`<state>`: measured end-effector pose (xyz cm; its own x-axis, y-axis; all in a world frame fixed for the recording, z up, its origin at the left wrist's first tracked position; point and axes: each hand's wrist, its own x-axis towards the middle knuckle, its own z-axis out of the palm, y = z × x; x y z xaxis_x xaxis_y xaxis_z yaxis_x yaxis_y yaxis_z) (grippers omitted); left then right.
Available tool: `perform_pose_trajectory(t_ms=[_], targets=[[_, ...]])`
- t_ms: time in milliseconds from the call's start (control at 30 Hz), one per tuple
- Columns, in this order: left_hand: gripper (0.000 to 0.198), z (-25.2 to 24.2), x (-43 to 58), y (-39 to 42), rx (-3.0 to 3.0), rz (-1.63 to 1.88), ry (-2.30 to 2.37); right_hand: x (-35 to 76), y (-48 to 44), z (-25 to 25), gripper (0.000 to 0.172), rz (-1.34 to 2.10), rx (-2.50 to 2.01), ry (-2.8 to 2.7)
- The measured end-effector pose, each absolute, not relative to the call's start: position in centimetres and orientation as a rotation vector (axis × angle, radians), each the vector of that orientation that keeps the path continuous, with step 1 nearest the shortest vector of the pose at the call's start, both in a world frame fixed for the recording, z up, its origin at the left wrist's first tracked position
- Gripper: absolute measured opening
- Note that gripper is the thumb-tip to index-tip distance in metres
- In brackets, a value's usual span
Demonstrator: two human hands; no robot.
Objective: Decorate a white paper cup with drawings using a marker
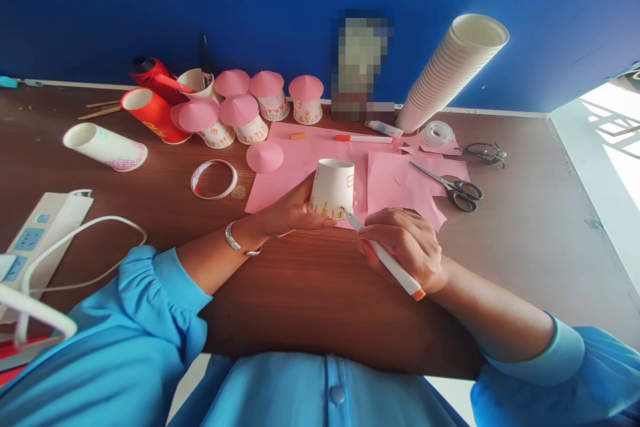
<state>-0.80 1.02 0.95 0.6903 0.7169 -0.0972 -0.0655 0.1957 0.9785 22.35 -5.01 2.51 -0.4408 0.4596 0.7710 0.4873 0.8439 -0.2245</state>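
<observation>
No legible txt; red cup point(159, 119) script blurry

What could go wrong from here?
1. Stray mark: the marker in the right hand has its tip at the white cup, close to the thumb of the left hand; a slip might ink skin.
2. Smudging: the left hand grips near the drawn marks; if the ink is wet, which I can't tell, it may smear.
3. Toppling: the cup stack is tall and narrow at its base; a bump might knock it over.
</observation>
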Motion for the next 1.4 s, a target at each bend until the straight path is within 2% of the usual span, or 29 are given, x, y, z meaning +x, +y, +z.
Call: perform_pose_trajectory(t_ms=[467, 600, 1133, 1400], targets=[[0.071, 0.15, -1.10, 0.94, 1.256, 0.623, 0.621, 22.21, -5.04, 2.77, 0.014, -0.013, -0.664, -2.117], [0.067, 0.44, -0.98, 0.88, 1.251, 0.643, 0.602, 22.35, -5.05, 2.87, 0.014, -0.027, -0.651, -2.101], [0.074, 0.21, -0.86, 1.04, 1.180, 0.667, 0.562, 22.43, -4.69, 3.12, 0.005, -0.039, -0.638, -2.064], [0.068, 0.33, -0.94, 1.05, 1.213, 0.662, 0.592, 22.47, -4.81, 2.92, 0.008, -0.043, -0.648, -2.070]])
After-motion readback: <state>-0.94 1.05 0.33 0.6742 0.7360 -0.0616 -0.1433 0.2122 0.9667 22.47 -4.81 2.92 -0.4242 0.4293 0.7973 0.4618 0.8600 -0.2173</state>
